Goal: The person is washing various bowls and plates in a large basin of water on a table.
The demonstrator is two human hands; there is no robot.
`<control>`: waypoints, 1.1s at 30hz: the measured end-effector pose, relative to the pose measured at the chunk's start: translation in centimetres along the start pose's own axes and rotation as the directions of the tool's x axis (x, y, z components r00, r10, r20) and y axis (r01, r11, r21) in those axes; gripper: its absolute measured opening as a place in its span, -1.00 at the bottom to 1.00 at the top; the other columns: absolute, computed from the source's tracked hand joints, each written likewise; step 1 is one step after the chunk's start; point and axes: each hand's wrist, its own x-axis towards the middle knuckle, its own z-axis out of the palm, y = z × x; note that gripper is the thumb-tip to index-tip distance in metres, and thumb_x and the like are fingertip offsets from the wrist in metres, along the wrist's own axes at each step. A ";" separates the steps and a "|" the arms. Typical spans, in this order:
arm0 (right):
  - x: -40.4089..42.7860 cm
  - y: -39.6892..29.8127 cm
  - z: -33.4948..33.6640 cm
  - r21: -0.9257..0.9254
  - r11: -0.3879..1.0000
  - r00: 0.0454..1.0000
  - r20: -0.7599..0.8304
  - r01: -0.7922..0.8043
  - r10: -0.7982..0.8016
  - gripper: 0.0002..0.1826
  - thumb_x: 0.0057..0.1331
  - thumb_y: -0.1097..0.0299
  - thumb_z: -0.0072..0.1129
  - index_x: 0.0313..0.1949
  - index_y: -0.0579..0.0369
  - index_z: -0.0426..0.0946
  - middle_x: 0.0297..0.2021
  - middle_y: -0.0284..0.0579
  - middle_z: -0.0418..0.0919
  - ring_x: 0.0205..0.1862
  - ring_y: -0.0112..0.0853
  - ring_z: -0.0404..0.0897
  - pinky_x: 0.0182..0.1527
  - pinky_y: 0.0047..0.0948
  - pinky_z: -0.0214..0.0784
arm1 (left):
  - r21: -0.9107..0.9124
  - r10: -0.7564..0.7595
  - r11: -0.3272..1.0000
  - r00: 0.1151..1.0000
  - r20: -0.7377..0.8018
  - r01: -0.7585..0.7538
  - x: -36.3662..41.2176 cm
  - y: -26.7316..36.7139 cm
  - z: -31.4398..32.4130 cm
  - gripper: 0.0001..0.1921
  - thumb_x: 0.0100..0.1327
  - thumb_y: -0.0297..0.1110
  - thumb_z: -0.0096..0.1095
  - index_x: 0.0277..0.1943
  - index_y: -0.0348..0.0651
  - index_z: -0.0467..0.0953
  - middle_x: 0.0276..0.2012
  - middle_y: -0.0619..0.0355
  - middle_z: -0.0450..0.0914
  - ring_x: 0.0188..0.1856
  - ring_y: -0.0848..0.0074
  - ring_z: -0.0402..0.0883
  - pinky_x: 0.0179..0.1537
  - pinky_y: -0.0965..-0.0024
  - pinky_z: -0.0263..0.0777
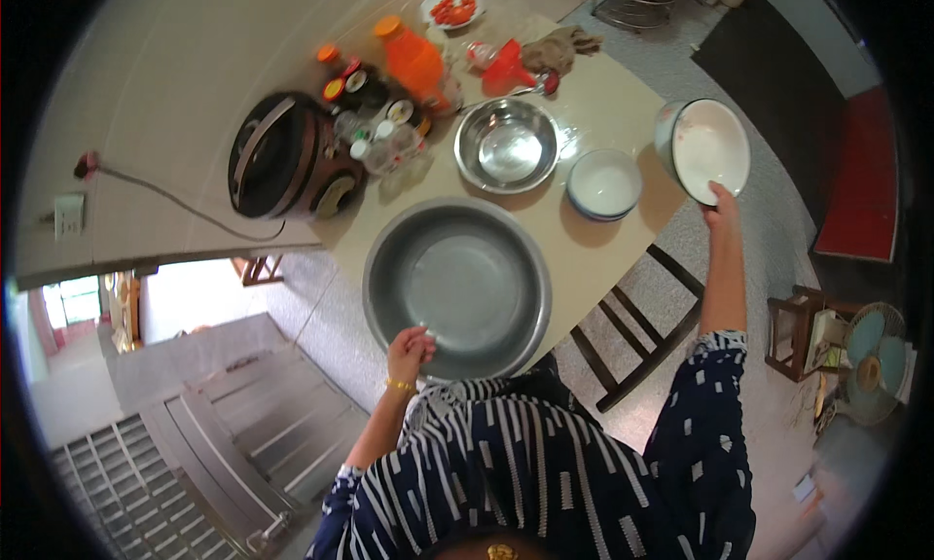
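Note:
With my right hand [721,206] I grip the rim of a white enamel bowl [711,148] with a floral pattern, tilted near the table's right edge; the bowl's underside contact is hidden. My left hand [411,350], fingers loosely curled and holding nothing, hovers at the near rim of a large grey metal basin [467,290]. The basin stands on the cream tabletop [576,268] right before me and looks bare inside. Beyond it is a smaller shiny stainless steel basin [507,148]. Between that basin and my right hand sits a short stack of white bowls [604,184].
At the back left stand a rice cooker [292,158], several sauce bottles [357,85] and an orange bottle [412,60]. Farther back are a red funnel [508,67], a ladle [547,83], a cloth [558,49] and a plate of red food [452,9]. A wooden chair [642,334] abuts the right side.

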 end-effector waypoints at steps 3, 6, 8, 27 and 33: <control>-3.3 -3.2 1.0 -0.058 0.998 0.999 0.023 0.030 -0.029 -0.60 -0.05 0.59 -0.01 -0.14 0.26 0.23 -0.24 -0.03 0.37 -0.24 -0.25 0.42 -0.20 -0.35 0.35 | -0.021 0.040 0.999 0.995 0.095 -0.038 1.4 -0.5 0.0 -0.76 0.09 -0.56 -0.17 -0.14 -0.25 0.32 -0.39 0.14 0.47 -0.44 0.63 0.44 -0.45 0.65 0.33; -7.3 -4.8 2.1 -0.082 0.996 0.994 0.111 0.036 -0.027 -0.56 -0.04 0.60 -0.03 -0.10 0.31 0.19 -0.19 0.01 0.34 -0.21 -0.22 0.40 -0.14 -0.30 0.30 | -0.039 0.023 0.999 0.988 0.152 -0.017 2.1 -0.6 0.5 -0.74 0.08 -0.56 -0.17 -0.13 -0.24 0.32 -0.38 0.14 0.47 -0.43 0.63 0.45 -0.44 0.65 0.34; -10.9 -5.2 3.5 -0.079 0.996 0.988 0.155 0.039 -0.026 -0.58 -0.04 0.60 -0.02 -0.12 0.34 0.20 -0.20 0.01 0.34 -0.21 -0.23 0.40 -0.13 -0.29 0.29 | -0.042 0.017 0.999 0.979 0.204 -0.009 2.5 -0.7 0.7 -0.74 0.08 -0.54 -0.14 -0.13 -0.22 0.33 -0.37 0.15 0.47 -0.41 0.62 0.44 -0.42 0.64 0.34; -30.7 23.9 10.5 -0.323 0.862 0.878 0.151 -0.391 0.455 -0.63 -0.12 0.65 -0.02 -0.22 0.31 0.30 -0.31 0.01 0.41 -0.31 -0.22 0.45 -0.32 -0.32 0.36 | -0.121 -0.108 0.967 0.792 0.600 0.223 6.5 0.6 -2.6 -0.53 0.02 -0.52 -0.02 0.04 -0.12 0.10 -0.16 0.06 0.36 -0.23 0.44 0.44 -0.28 0.42 0.42; -31.0 28.6 11.1 -0.155 0.957 0.937 0.212 -0.247 0.276 -0.59 -0.09 0.65 -0.01 -0.16 0.34 0.27 -0.27 0.01 0.41 -0.27 -0.25 0.44 -0.20 -0.37 0.31 | -0.240 -0.143 0.901 0.770 0.622 0.362 9.0 0.4 -2.9 -0.50 -0.01 -0.54 0.03 0.03 -0.10 0.08 -0.18 0.06 0.37 -0.20 0.38 0.43 -0.28 0.35 0.43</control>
